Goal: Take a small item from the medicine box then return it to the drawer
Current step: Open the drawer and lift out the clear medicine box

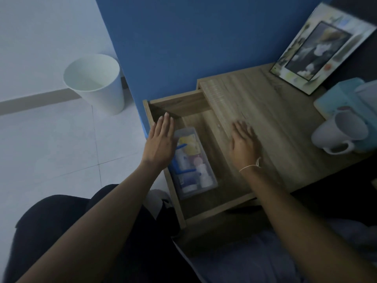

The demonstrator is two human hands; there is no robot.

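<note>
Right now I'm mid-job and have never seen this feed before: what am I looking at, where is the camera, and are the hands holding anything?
There is one picture, from a wide-angle camera worn on a person's head, looking down at two bare hands; no machine is involved. The left hand is flat and open over the left side of an open wooden drawer, holding nothing. The right hand lies open, palm down, at the table's front edge and is also empty. In the drawer sits a clear plastic medicine box with small bottles and packets. On the wooden table stand a picture frame, a white mug and something light blue, too blurred to name. A white bin stands on the floor.
</note>
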